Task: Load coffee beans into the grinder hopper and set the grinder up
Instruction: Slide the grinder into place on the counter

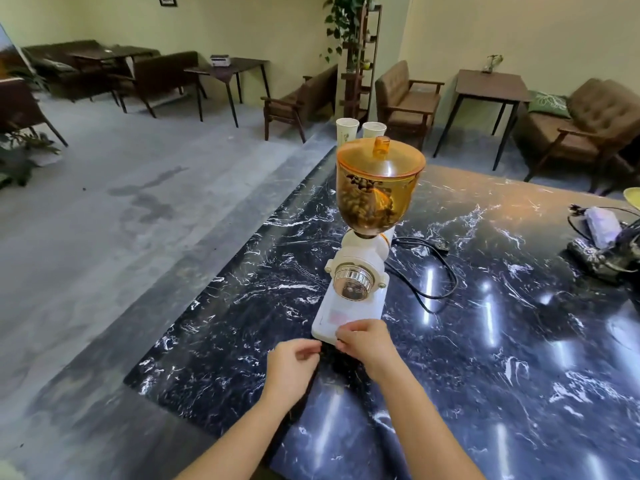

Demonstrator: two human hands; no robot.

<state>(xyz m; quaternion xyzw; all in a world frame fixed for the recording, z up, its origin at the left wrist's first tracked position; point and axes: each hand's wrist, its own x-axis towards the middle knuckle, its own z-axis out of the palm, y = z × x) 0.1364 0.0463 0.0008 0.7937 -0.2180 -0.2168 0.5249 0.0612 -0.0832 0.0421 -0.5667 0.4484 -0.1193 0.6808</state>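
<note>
The white grinder [356, 271] stands upright on the dark marble table [485, 341]. Its shiny knob [353, 284] faces the person. Its orange hopper [375, 188] has beans [363, 202] inside and a lid [381, 161] on top. Both hands are just in front of its base. The right hand [367, 341] touches the base edge with pinched fingers. The left hand [294, 358] is close beside, fingers curled; whether it holds anything, I cannot tell.
</note>
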